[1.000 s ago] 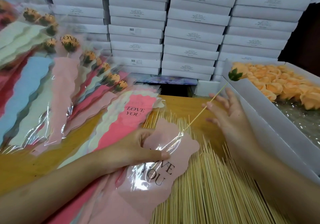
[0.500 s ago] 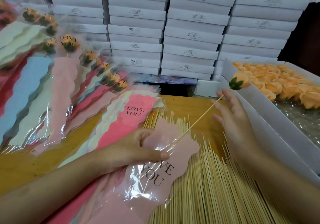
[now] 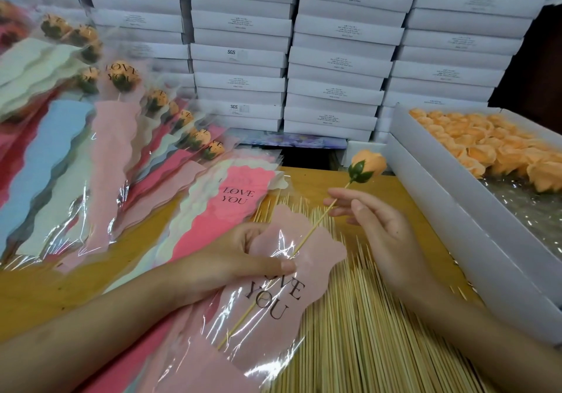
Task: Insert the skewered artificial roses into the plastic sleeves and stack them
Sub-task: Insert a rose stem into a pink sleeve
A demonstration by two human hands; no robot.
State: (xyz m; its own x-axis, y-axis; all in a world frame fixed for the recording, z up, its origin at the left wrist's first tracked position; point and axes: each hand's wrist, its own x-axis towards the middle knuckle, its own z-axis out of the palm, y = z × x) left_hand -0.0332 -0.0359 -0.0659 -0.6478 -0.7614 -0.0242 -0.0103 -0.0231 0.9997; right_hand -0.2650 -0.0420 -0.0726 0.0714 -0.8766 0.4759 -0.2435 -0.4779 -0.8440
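Note:
My left hand (image 3: 237, 259) holds the mouth of a pale pink plastic sleeve (image 3: 273, 298) printed LOVE YOU, thumb pressed on its top layer. An orange rose (image 3: 366, 166) sits on a thin wooden skewer (image 3: 313, 230) whose lower half lies inside the sleeve. My right hand (image 3: 374, 225) pinches the skewer just below the flower, which is outside the sleeve. A fanned stack of sleeved roses (image 3: 91, 137) lies at the left.
Several bare skewers (image 3: 365, 332) are spread on the wooden table under my hands. Unfilled sleeves (image 3: 225, 207) lie beside them. A white box of orange rose heads (image 3: 486, 146) stands at the right. White cartons (image 3: 304, 58) are stacked behind.
The skewer has slid down into the pink sleeve, and the rose has come away from the box toward me. My right hand moved with it; my left hand stayed.

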